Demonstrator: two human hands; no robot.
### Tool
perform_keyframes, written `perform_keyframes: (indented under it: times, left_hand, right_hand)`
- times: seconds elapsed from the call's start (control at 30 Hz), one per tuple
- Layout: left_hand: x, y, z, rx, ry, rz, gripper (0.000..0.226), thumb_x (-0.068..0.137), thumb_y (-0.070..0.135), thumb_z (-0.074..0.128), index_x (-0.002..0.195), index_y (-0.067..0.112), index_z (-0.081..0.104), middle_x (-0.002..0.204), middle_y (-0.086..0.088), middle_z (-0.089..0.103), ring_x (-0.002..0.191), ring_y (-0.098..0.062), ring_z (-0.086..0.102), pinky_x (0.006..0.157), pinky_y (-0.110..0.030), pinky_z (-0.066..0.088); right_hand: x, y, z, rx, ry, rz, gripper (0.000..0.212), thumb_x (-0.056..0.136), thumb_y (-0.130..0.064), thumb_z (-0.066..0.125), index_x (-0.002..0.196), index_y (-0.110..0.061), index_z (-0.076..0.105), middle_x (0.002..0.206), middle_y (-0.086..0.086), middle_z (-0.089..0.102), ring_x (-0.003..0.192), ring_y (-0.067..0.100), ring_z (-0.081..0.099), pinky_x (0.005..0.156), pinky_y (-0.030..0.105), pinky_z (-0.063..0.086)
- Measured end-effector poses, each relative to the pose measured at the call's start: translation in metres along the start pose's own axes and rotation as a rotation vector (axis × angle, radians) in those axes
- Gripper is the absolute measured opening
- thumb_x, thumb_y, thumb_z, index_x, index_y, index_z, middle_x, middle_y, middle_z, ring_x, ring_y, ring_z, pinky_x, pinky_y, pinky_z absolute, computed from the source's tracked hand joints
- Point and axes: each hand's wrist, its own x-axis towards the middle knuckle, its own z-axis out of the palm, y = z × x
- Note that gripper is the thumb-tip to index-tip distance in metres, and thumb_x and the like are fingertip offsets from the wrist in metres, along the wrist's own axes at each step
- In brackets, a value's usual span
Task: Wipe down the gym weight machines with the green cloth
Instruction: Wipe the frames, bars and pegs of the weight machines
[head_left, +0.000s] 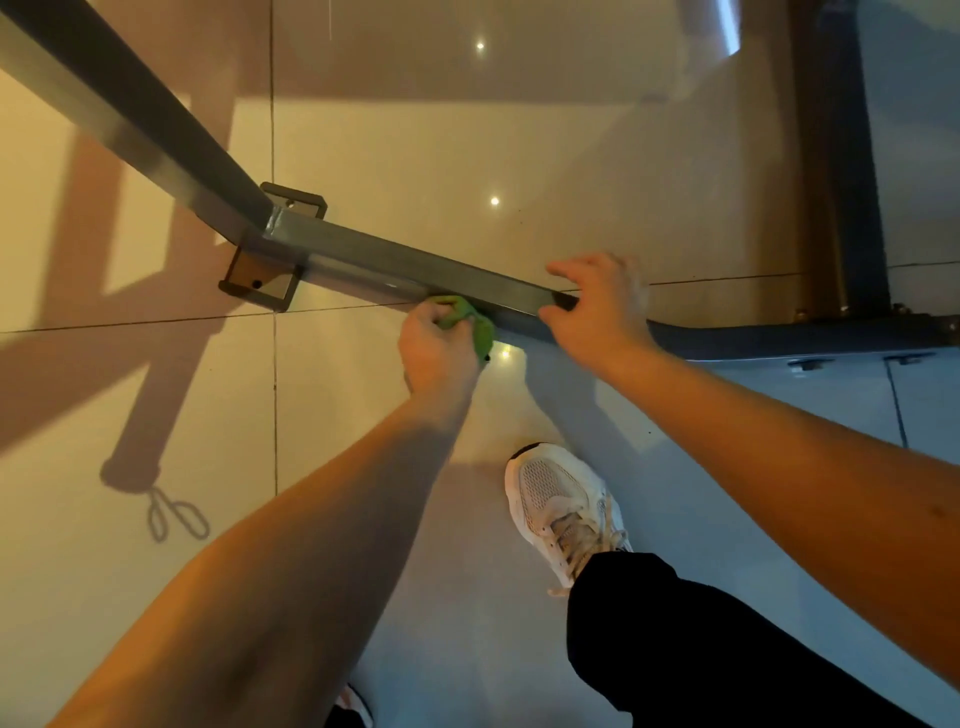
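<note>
Left hand (439, 348) grips the green cloth (470, 322) against the machine's steel base bar (395, 265); right hand (597, 306), fingers relaxed, rests on that bar beside it.

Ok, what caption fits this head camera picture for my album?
Left hand wipes the gym machine's low bar with green cloth; right hand rests on it.
</note>
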Motion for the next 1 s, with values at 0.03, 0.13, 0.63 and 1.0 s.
perform_keyframes:
  times: [0.03,0.13,0.63,1.0]
  left_hand:
    - [0.007,0.004,-0.01,-0.054,0.045,0.006,0.014,0.085,0.02,0.072,0.091,0.031,0.066,0.099,-0.004,0.069,0.09,-0.027,0.07,0.066,-0.038,0.064]
    - [0.012,0.007,-0.025,-0.023,0.141,0.115,0.018,0.089,0.012,0.071,0.107,0.013,0.067,0.107,-0.007,0.068,0.092,-0.019,0.066,0.067,-0.006,0.049]
    - [-0.004,-0.005,0.009,-0.247,-0.023,-0.164,0.014,0.069,0.023,0.07,0.078,0.034,0.07,0.082,0.002,0.071,0.076,-0.021,0.07,0.077,-0.047,0.062]
    - [-0.003,-0.003,0.001,0.028,-0.003,0.035,0.015,0.079,0.024,0.072,0.094,0.029,0.07,0.096,0.002,0.072,0.089,-0.019,0.07,0.082,-0.05,0.062]
  right_hand:
    - [0.005,-0.017,0.008,-0.019,-0.003,-0.03,0.054,0.09,-0.032,0.072,0.142,-0.028,0.056,0.142,0.001,0.052,0.134,0.027,0.037,0.105,0.043,0.033]
    - [0.017,-0.051,0.031,-0.041,-0.041,-0.038,0.06,0.089,-0.034,0.07,0.146,-0.028,0.051,0.142,0.002,0.051,0.133,0.028,0.035,0.103,0.043,0.032]
    - [0.016,-0.042,0.042,0.162,0.001,-0.016,0.044,0.093,-0.017,0.069,0.135,-0.026,0.065,0.127,-0.001,0.059,0.124,0.025,0.041,0.104,0.037,0.032]
    - [0.02,-0.041,0.04,0.142,-0.02,-0.023,0.044,0.093,-0.019,0.069,0.136,-0.027,0.064,0.126,0.0,0.06,0.124,0.026,0.041,0.107,0.04,0.034]
